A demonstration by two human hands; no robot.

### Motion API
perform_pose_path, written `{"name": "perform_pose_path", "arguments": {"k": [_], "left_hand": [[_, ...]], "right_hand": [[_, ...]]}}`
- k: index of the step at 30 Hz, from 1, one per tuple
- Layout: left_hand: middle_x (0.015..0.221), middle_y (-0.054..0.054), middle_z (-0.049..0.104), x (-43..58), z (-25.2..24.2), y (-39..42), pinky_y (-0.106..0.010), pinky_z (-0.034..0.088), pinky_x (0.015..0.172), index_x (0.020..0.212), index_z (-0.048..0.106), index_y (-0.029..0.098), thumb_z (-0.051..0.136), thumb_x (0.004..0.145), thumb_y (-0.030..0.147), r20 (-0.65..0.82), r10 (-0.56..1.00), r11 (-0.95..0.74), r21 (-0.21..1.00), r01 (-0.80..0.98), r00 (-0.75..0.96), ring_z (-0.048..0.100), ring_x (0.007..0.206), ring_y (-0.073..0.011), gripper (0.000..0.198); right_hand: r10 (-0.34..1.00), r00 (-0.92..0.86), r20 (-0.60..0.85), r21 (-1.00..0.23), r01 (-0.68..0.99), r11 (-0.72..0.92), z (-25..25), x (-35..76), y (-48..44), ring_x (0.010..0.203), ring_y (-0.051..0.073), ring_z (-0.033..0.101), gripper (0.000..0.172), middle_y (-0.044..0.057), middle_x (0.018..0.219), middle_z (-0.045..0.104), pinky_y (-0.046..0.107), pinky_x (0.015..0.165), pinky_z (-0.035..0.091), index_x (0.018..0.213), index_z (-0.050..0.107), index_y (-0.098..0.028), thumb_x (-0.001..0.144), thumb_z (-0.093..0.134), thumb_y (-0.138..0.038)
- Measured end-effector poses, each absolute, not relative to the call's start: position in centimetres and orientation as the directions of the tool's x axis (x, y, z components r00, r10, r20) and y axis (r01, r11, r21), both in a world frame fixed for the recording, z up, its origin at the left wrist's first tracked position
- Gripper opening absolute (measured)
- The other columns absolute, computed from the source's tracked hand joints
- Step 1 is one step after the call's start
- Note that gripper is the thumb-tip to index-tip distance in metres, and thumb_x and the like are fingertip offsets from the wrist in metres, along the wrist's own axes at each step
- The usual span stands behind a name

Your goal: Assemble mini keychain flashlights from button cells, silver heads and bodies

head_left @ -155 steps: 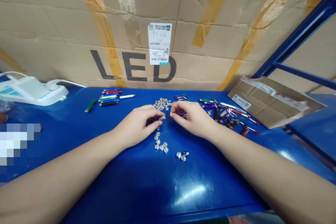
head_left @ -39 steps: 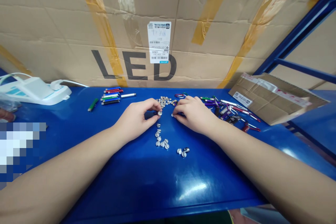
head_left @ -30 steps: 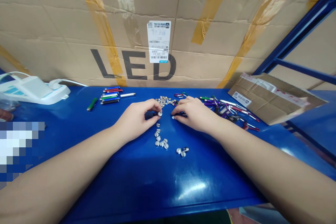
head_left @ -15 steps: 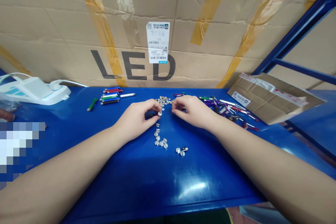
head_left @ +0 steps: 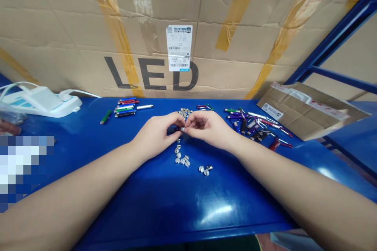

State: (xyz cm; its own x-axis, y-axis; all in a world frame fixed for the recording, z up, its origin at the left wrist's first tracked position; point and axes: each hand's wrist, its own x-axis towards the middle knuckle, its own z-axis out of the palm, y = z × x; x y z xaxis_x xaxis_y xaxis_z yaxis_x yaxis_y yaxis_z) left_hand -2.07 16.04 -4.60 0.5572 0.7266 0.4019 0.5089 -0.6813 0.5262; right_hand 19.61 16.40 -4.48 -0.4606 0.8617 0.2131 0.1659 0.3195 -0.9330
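Over blue bench [head_left: 176, 219]: small dark torch [head_left: 178, 129], pinched between left hand [head_left: 154, 136] and right hand [head_left: 208, 127]. Hands together, fingertips meeting around silver cap [head_left: 183, 129]. Judged light, stiff, smooth metal; slippery, easily dropped. Best hold: barrel in one hand, cap between opposite fingertips. Just below torch, slotted screws [head_left: 180, 156]; just above, button cells [head_left: 184, 113]; farther right, more torches [head_left: 253, 128].
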Motion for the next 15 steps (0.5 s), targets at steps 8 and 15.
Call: {"name": "perform_pose_path", "arguments": {"k": [8, 15], "left_hand": [[0.108, 0.0, 0.079, -2.0, -4.7, 16.0, -0.033, 0.057, 0.086, 0.109, 0.065, 0.024, 0.063, 0.092, 0.02, 0.413, 0.703, -0.711, 0.427, 0.559, 0.579, 0.076, 0.1, -0.0223, 0.018], [0.105, 0.0, 0.079, -2.1, -4.7, 16.0, -0.032, 0.057, 0.083, 0.106, 0.065, 0.024, 0.062, 0.092, 0.019, 0.455, 0.686, -0.728, 0.43, 0.534, 0.568, 0.076, 0.097, -0.021, 0.015]], "right_hand": [[0.886, -0.433, 0.165, -0.95, 0.173, 0.261, -4.7, 19.3, 16.5, 0.063, 0.012, 0.059, 0.019, -0.001, 0.072, 0.066, 0.027, 0.062, 0.048, 0.078, 0.065, -0.018, 0.076, 0.078, -0.031], [0.861, -0.373, 0.345, -0.747, 0.446, 0.492, -4.3, 21.0, 17.2, 0.075, 0.018, 0.064, 0.006, 0.003, 0.081, 0.071, 0.034, 0.075, 0.052, 0.084, 0.069, -0.018, 0.086, 0.067, -0.024]]}}
